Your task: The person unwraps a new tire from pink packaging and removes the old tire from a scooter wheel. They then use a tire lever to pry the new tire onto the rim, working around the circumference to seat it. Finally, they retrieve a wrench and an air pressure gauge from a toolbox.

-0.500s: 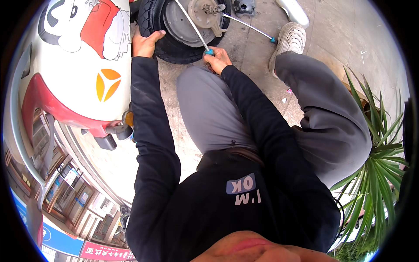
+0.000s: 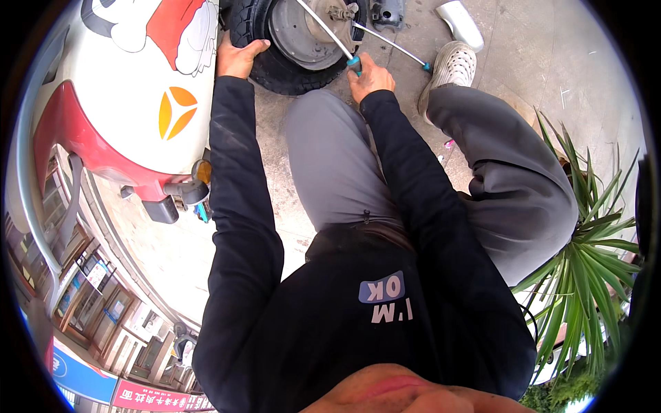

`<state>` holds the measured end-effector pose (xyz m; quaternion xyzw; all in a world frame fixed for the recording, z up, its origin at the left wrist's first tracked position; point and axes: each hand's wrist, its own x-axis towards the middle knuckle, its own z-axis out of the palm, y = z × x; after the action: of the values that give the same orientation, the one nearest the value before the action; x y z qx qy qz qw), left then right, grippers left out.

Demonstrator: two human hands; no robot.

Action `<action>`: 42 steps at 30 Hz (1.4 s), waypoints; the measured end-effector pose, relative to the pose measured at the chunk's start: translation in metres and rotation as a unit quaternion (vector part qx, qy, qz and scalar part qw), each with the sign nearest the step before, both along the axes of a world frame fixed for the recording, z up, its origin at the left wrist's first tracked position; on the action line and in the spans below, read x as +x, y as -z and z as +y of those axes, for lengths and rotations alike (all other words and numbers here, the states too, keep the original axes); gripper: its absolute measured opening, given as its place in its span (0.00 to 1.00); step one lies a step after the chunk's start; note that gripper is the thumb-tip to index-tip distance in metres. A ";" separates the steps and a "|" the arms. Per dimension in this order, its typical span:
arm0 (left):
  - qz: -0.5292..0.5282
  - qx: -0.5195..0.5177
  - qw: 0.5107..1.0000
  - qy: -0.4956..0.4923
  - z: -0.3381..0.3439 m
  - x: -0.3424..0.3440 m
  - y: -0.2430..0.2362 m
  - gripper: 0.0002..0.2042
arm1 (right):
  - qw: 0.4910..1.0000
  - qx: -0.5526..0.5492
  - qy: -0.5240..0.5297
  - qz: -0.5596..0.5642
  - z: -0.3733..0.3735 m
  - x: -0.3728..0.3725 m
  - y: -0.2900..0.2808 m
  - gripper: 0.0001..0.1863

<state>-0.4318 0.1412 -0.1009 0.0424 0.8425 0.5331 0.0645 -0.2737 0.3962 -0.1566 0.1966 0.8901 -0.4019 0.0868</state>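
My left hand (image 2: 239,55) is closed on the black tire (image 2: 289,81) at its left side, thumb over the sidewall. My right hand (image 2: 369,79) grips a long metal lever (image 2: 325,26) by its teal handle, at the tire's lower right; the lever slants up across the grey wheel hub (image 2: 316,40). A second metal lever (image 2: 390,41) angles out from the wheel's right side toward its teal handle (image 2: 427,67). The wheel lies beside a white-and-red scooter (image 2: 117,103), close against my left arm.
Beyond the wheel are a dark plastic part (image 2: 387,17) and a white curved piece (image 2: 460,24) on the paving (image 2: 523,55). My bent right leg (image 2: 506,193) and shoe (image 2: 451,72) are at right, beside a spiky plant (image 2: 589,268). Storefronts (image 2: 117,316) show lower left.
My right hand has moved up and to the right with the lever's handle. My left hand is still on the tire. The whole view has shifted slightly, with the scooter higher in it.
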 end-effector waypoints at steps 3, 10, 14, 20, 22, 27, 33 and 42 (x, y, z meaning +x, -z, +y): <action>0.018 -0.018 1.000 0.005 0.006 0.001 -0.003 0.29 | 0.993 0.085 -0.013 0.083 0.012 0.015 -0.004 0.17; 0.039 -0.077 0.996 -0.017 0.001 -0.004 0.014 0.34 | 0.978 0.169 -0.110 -0.060 0.062 0.019 -0.102 0.20; 0.038 -0.078 0.996 -0.038 0.010 0.000 0.006 0.34 | 0.942 0.273 -0.194 -0.036 0.093 -0.011 -0.161 0.19; 0.090 -0.124 0.986 -0.070 0.023 0.002 -0.001 0.29 | 0.850 0.418 -0.321 0.013 0.118 -0.066 -0.233 0.20; 0.072 -0.149 0.983 -0.085 0.025 0.009 -0.006 0.30 | 0.805 0.470 -0.359 0.044 0.114 -0.077 -0.251 0.22; 0.038 -0.194 0.974 -0.108 0.049 0.025 -0.029 0.33 | 0.759 0.513 -0.395 -0.067 0.084 -0.116 -0.364 0.12; 0.026 -0.227 0.962 -0.147 0.050 0.031 -0.037 0.34 | 0.737 0.518 -0.432 -0.036 0.064 -0.125 -0.369 0.12; 0.033 -0.135 0.989 -0.042 0.053 -0.012 -0.053 0.41 | 0.726 0.524 -0.446 -0.001 0.060 -0.109 -0.330 0.12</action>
<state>-0.4442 0.1939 -0.0477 0.0156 0.9096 0.4148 0.0191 -0.3827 0.4565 0.1731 -0.2085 0.9440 0.2138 0.1403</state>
